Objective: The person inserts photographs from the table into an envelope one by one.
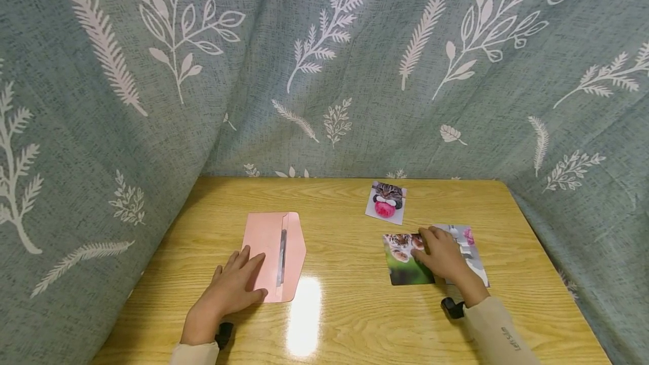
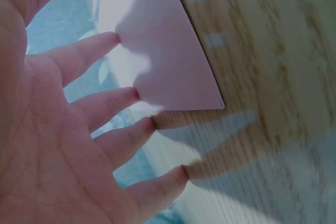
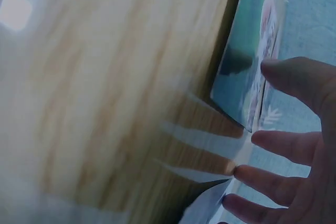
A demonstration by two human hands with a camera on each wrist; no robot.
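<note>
Hands [image 1: 229, 288] [image 1: 447, 255], wood-grain table [image 1: 345, 263], leafy curtain [image 1: 274, 44].

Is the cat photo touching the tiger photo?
Apart. The head view shows it: a narrow strip of bare tabletop runs between the cat photo's lower edge and the tiger photo's upper edge.

1 piece of lettering, head view, between 4 and 5 o'clock from centre: small dark printed characters [image 1: 510, 339] on the pale beige, long cloth sleeve [image 1: 493, 324] of the person's right arm. Line set lengthwise along the forearm, just past the cuff, slanting between 10–11 o'clock and 4–5 o'clock. 1 word looks like "Left"; the characters beside it too small and blurred to make out.
</note>
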